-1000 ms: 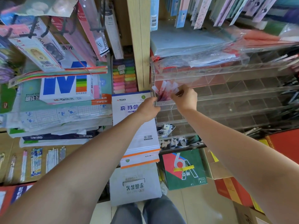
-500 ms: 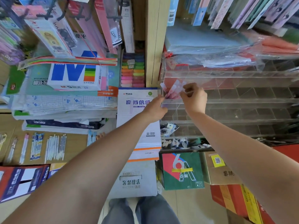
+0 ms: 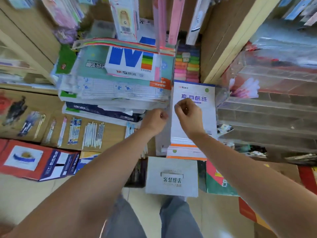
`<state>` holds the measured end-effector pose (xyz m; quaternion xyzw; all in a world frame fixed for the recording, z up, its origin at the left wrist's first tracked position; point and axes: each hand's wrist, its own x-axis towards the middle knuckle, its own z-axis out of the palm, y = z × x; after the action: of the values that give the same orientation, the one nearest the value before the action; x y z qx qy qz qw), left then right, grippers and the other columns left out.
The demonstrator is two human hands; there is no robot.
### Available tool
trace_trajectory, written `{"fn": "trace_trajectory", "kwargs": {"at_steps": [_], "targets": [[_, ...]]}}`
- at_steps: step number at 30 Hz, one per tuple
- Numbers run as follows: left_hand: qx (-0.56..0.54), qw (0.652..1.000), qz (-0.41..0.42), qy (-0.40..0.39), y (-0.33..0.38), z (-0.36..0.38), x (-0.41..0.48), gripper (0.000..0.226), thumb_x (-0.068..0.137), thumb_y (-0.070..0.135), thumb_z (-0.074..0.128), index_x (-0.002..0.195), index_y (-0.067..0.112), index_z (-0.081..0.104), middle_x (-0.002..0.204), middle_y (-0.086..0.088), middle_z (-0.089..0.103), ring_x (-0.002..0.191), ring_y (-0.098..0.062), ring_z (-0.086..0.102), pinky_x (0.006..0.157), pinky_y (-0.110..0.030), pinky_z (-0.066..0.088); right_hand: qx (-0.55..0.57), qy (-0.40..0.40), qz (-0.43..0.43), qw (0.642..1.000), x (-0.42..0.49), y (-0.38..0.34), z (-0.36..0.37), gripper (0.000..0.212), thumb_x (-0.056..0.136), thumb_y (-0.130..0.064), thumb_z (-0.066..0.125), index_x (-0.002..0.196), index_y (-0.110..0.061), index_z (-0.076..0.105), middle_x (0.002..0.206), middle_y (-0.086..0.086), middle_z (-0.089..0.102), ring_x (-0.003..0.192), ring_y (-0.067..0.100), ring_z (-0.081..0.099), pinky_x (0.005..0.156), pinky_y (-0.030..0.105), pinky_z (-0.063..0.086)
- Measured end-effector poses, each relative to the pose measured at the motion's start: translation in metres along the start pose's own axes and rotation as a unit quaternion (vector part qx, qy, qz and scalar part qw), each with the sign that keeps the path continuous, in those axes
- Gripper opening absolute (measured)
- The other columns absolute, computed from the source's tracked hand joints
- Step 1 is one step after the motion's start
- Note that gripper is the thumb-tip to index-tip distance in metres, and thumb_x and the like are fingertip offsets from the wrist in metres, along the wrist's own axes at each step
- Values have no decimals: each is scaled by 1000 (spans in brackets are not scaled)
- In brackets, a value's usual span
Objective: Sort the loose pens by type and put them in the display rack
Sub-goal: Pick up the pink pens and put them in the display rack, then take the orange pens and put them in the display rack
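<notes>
A clear acrylic display rack (image 3: 267, 107) with tiered compartments stands at the right. A bunch of pink and white pens (image 3: 245, 90) sits in its upper left compartment. My left hand (image 3: 154, 121) and my right hand (image 3: 187, 114) hang side by side left of the rack, both with fingers curled and nothing visible in them. Loose pens lie in sorted groups on a brown cardboard surface (image 3: 111, 134) at the left: white pens (image 3: 93, 134), blue-patterned pens (image 3: 74, 133), a pink pen (image 3: 62, 131) and dark pens (image 3: 28, 124).
A stack of paper packs with a blue-and-white box (image 3: 132, 62) rises behind the cardboard. A white letter-paper pad (image 3: 193, 117) leans under my right hand. Red and blue boxes (image 3: 34, 160) sit at the lower left, a grey box (image 3: 171, 176) and green carton below.
Both hands have left the pink pens in the rack's upper left compartment and drawn back down and left. The camera has swung left, bringing the loose pens on the cardboard into view.
</notes>
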<state>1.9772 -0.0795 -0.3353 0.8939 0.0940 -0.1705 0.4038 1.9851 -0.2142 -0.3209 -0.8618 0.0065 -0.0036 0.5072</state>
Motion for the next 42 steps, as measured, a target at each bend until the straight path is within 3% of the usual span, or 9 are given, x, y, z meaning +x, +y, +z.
{"fn": "trace_trajectory", "kwargs": {"at_steps": [5,10,18,20,23,31,34,38,42], "targets": [[32,997,-43,-53,-119,-48,-16,19,94,16,48,91,17,67,98,1,67,91,-20,62,78,-30,49,-20,-62,47,997,-34,-17,114,8,87,-12,60,83,-19,58,58,-10,53,53,5,48,56,23,39],[63,989,-73,-108,-225,-70,-23,23,96,21,46,102,12,67,108,-4,67,96,-24,62,81,-32,50,-72,-101,164,979,-67,15,199,9,90,-14,58,95,-11,64,71,-5,58,61,9,51,61,25,43],[83,980,-72,-167,-310,-39,-4,21,98,14,43,82,9,56,100,-11,66,96,-28,63,71,-32,41,-171,-121,285,935,-104,94,255,17,91,-16,56,105,-11,65,89,8,68,78,25,63,71,33,54],[83,978,-74,-174,-323,-24,7,21,97,15,43,91,4,61,106,-9,65,100,-26,61,73,-31,42,-186,-120,298,928,-104,112,263,21,92,-19,57,109,-10,62,87,5,64,81,24,62,70,29,49],[85,979,-80,-165,-342,1,27,23,95,18,47,112,7,58,116,-9,61,101,-26,58,77,-32,43,-204,-105,317,920,-94,141,276,30,91,-25,59,117,-11,55,98,8,63,90,26,61,71,28,44],[128,986,-82,-74,-364,57,78,51,90,35,62,125,4,41,124,-14,46,110,-31,52,79,-36,43,-331,-120,307,884,-53,206,310,78,85,-48,64,139,-4,30,142,18,34,121,35,49,85,39,47],[147,984,-91,-37,-366,75,90,65,84,45,67,126,4,40,125,-12,47,112,-30,50,75,-35,42,-360,-147,311,867,-46,221,321,93,77,-57,68,141,-4,27,141,16,35,129,31,40,93,41,46],[210,973,-98,0,-364,90,100,85,75,58,69,131,3,36,125,-11,45,109,-26,49,68,-32,41,-364,-143,292,873,-41,230,321,85,75,-54,72,131,-3,33,129,14,43,118,30,48,83,37,47],[238,966,-99,10,-362,96,108,74,75,51,70,123,4,38,118,-10,46,103,-24,49,62,-30,37,-340,-152,278,885,-38,235,316,75,77,-47,73,127,-4,36,123,14,47,105,33,56,72,35,45]]}}
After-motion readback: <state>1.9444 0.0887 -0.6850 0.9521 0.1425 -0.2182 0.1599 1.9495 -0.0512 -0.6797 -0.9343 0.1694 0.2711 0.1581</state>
